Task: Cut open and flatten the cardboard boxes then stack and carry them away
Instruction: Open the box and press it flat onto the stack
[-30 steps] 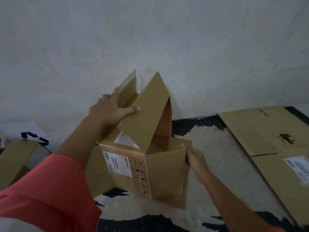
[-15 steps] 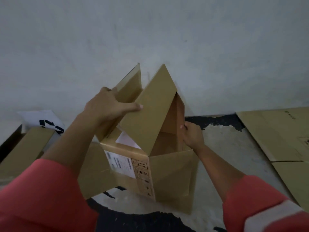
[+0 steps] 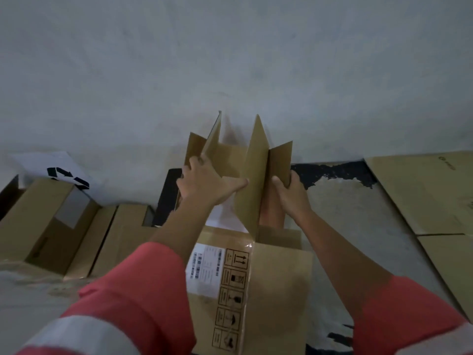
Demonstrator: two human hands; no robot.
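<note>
A brown cardboard box point(image 3: 277, 283) with a white shipping label and printed handling symbols stands on the floor in front of me, its top flaps raised. My left hand point(image 3: 204, 184) grips the left upright flaps near the far side. My right hand point(image 3: 289, 192) holds the right upright flap, fingers wrapped around its edge. Both arms wear red sleeves with a pale band. The inside of the box is mostly hidden by the flaps.
Flattened cardboard sheets point(image 3: 435, 201) lie on the floor at the right. Several more boxes point(image 3: 46, 221) sit at the left, one beside a white sheet with a black recycling mark point(image 3: 66, 175). A grey wall point(image 3: 230, 60) rises just behind the box.
The box has been tilted so its labelled side faces up toward me. My right hand moved from the box's front corner up to the right flap. The flaps now stand more upright.
</note>
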